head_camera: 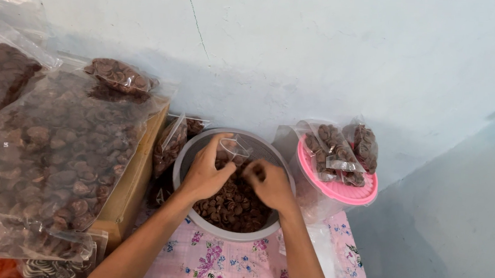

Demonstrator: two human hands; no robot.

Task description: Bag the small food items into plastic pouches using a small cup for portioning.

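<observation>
Fingers (222, 145) of the left hand (207, 171) pinched on a small clear bag (234, 149) over the grey bowl (183, 158), right hand (270, 184) curled closed among brown chips (228, 204) inside the bowl, pink basket (337, 189) of filled bags just right of the bowl, large packed bags (55, 143) left of the bowl.

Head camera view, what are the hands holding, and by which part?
Left hand holds a small clear plastic bag by its upper edge. Right hand is down among brown pieces; its hold cannot be told.
</observation>
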